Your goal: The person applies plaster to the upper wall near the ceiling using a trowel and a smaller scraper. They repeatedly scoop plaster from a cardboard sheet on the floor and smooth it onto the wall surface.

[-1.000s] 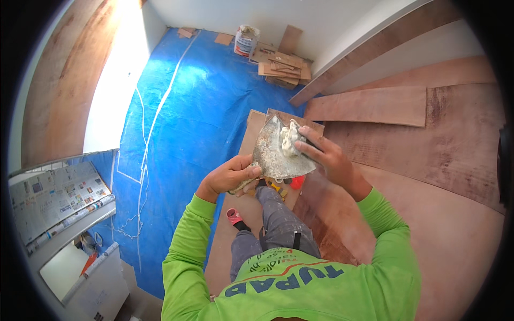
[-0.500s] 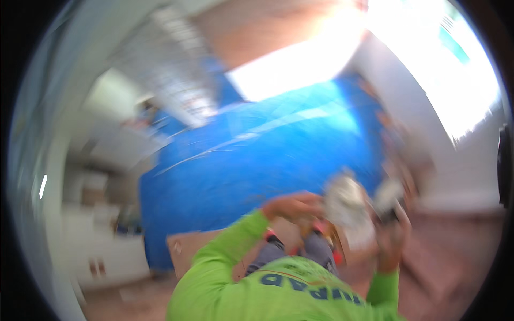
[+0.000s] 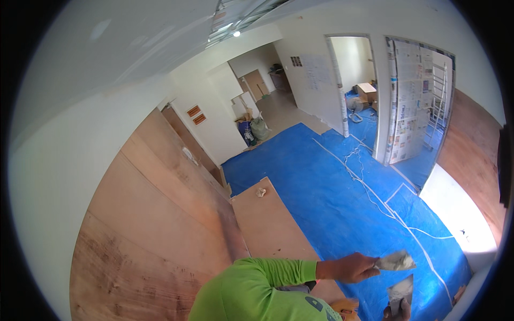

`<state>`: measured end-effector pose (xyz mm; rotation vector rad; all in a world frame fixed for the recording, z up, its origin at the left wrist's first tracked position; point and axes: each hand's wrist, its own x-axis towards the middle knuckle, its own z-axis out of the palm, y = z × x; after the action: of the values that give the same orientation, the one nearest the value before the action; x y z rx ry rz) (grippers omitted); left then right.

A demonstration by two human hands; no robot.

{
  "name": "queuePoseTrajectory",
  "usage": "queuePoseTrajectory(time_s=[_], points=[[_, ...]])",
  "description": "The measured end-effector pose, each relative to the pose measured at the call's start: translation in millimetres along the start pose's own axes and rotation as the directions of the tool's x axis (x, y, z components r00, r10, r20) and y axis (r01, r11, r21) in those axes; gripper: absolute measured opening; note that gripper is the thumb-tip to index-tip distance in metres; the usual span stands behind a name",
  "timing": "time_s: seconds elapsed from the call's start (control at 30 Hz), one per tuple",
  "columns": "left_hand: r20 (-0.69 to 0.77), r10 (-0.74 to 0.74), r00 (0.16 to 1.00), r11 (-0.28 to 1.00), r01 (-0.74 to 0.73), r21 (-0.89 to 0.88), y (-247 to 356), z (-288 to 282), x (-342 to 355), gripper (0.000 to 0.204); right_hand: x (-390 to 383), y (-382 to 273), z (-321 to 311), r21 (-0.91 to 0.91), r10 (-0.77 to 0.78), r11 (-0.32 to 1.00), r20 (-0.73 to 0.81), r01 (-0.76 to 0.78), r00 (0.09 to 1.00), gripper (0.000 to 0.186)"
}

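Observation:
My left hand [image 3: 352, 268] is closed round the handle of a putty knife [image 3: 397, 261], whose blade carries whitish paste. Just below it, near the lower edge, my right hand [image 3: 399, 311] grips a second putty knife [image 3: 401, 293], also with pale paste on its blade. The two blades are close together with a small gap between them, above the blue sheet [image 3: 286, 160]. My left arm, in a bright green sleeve, reaches across to the right. My right forearm is out of the picture.
A brown board [image 3: 257, 214] lies along the left wall, with a crumpled scrap [image 3: 261, 192] on it. A white cable [image 3: 369, 187] runs across the sheet. Bags [image 3: 260, 129] stand by the far wall. A paper-covered door [image 3: 408, 101] and a ladder [image 3: 438, 96] are at the right.
The view has swung round from a blurred look down at the sheet to the wider room. Both hands now appear farther right and lower, with the two blades nearer each other.

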<state>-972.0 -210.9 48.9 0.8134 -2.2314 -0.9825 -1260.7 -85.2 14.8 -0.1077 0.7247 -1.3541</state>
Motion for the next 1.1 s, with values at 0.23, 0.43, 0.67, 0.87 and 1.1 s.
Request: queuePoseTrajectory(time_s=[0.23, 0.43, 0.67, 0.87, 1.1], points=[[-0.04, 0.106, 0.994, 0.95, -0.089, 0.299, -44, -16, -56, 0.065, 50, 50, 102, -0.099, 0.05, 0.994, 0.038, -0.046, 0.998, 0.042], [0.003, -0.107, 0.994, 0.911, 0.097, 0.402, -100, -76, -102, 0.06, 66, 68, 149, -0.117, 0.001, 0.993, 0.192, 0.022, 0.981, 0.034], [0.463, -0.407, 0.787, 0.34, 0.602, -0.723, -87, -176, -97, 0.03, 111, 76, 207, -0.511, -0.34, 0.604, 0.528, 0.612, 0.778, 0.038], [0.476, -0.464, 0.747, 0.235, 0.623, -0.746, -84, -198, -94, 0.029, 140, 103, 256, -0.482, -0.196, -0.247, 0.875, 0.841, 0.444, 0.046], [0.496, -0.393, 0.774, 0.266, 0.612, -0.745, -94, -250, -113, 0.042, 167, 93, 268, -0.557, 0.132, -0.4, 0.751, 0.728, 0.647, 0.063]])
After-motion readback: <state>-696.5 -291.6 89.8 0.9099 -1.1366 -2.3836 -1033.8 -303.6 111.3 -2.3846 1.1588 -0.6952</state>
